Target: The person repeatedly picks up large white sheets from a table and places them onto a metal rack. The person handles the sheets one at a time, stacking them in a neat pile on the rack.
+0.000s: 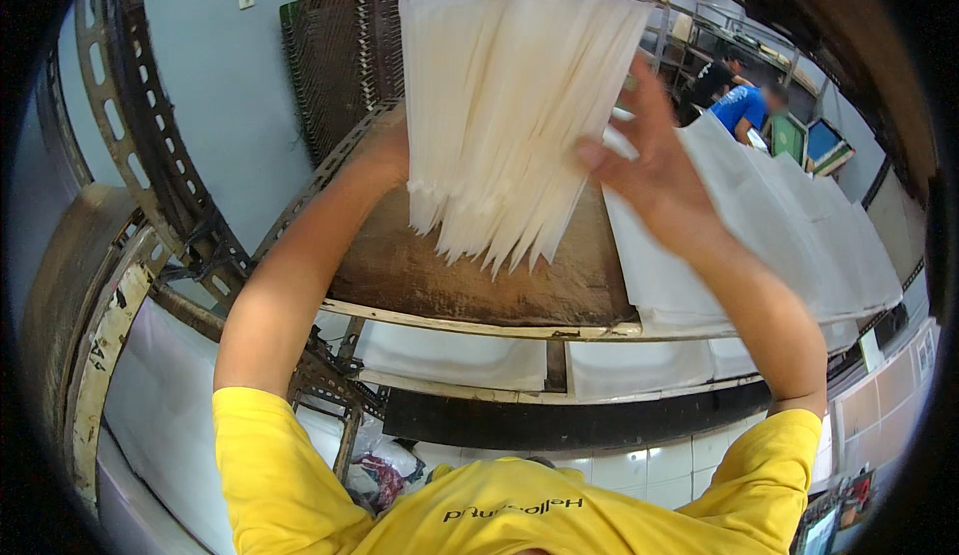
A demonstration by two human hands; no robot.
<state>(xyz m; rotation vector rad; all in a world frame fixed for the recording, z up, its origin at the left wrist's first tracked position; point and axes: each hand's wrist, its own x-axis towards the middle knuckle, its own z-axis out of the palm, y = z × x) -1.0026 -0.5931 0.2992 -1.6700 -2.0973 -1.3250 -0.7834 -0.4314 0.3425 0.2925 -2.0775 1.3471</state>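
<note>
A thick stack of thin, whitish, see-through sheets (509, 115) is held up on edge over the brown board of the shelf, its lower edges fanned and uneven. My left hand (398, 145) grips the stack at its left side, with most of the fingers hidden behind the sheets. Beside the stack's right edge is my right hand (644, 150), slightly blurred, with thumb and fingers apart; whether a fingertip touches the sheets I cannot tell.
More white sheets (759, 225) lie in overlapping piles on the shelf to the right, and others on the lower shelf (450, 355). A slotted metal post (130, 125) rises at left. Behind stands a wire rack (335, 65). Two people (737, 105) work at the far right.
</note>
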